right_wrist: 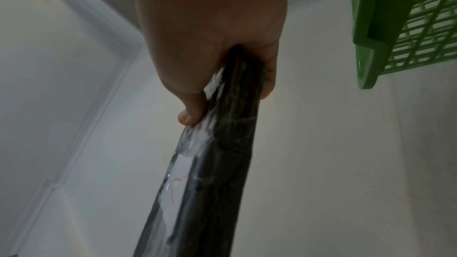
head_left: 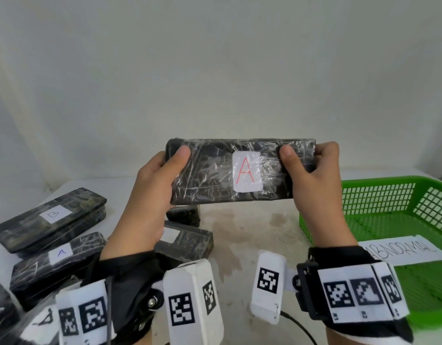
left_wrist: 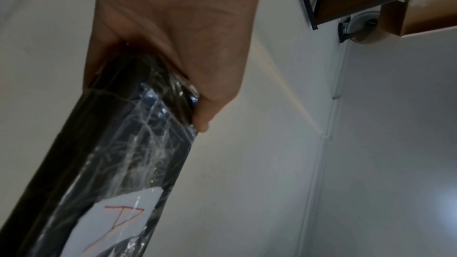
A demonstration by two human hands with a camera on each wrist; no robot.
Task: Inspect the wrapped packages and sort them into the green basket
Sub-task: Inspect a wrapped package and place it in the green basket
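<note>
Nearest, left of the green basket [head_left: 379, 195], more packages [head_left: 53, 215] wait on the surface [head_left: 252, 232], while above it the left hand [head_left: 150, 192] and right hand [head_left: 312, 175] clasp the package [head_left: 215, 175], thumbs over its front, apparently mid-inspection; next likely a rightward placement.

My bare hands end in black wrist straps [head_left: 339, 260] carrying white blocks [head_left: 268, 280] printed with black square markers; a black cable [head_left: 299, 327] trails below the blocks.

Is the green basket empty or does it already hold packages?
No packages show inside the green basket; only a paper sign reading ABNORMAL lies in it. The right hand hides its near-left corner.
</note>
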